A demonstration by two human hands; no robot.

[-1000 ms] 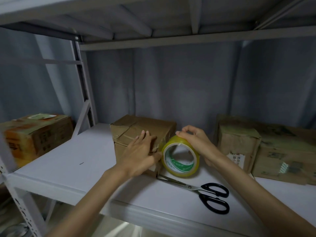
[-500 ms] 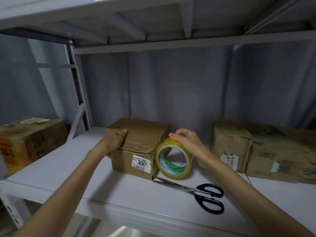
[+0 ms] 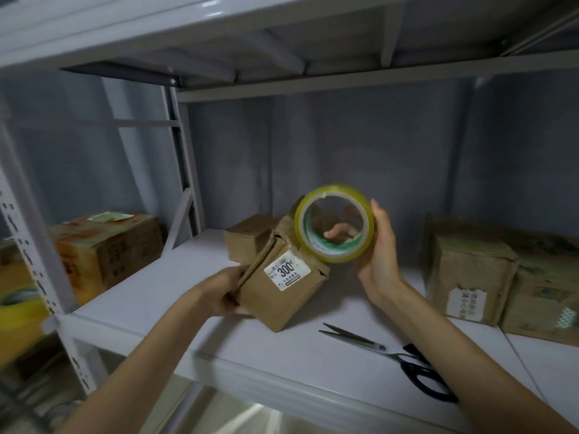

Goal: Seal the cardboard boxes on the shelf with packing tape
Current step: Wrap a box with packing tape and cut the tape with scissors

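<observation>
Half a second earlier the box [image 3: 282,281] had sat flat on the shelf [image 3: 175,283] with the tape roll [image 3: 334,223] standing on its edge beside it; now both were off the surface. The left hand [image 3: 224,292] was clamped on the box's left side and had tipped it up on a near corner, so the face with the white "300" label [image 3: 286,270] looked toward the camera. The right hand [image 3: 377,255] had lifted the roll and held it by the rim in front of the box's upper right corner, one fingertip showing through the core. Lifting the box also uncovered a smaller box [image 3: 249,238] just behind it.

I read this as setting up to tape — box turned to present a seam, roll raised to find its free end. No strip was drawn out that I could see, so the sealing of this box looked not yet begun.

The tilted box hung near the middle of the shelf, back from the front lip, so setting it down again would be safe enough. The scissors [image 3: 404,360] lay near and to the right, blades pointing left toward the box, handles close to the front lip — the right forearm passed over them, and a careless drop of the elbow could nudge them off. Far right stood two worn boxes [image 3: 470,280] against the back; to the left, past the upright, was an orange-printed carton [image 3: 106,249]. Between those the bare shelf gave open room, with the upper shelf well overhead.
</observation>
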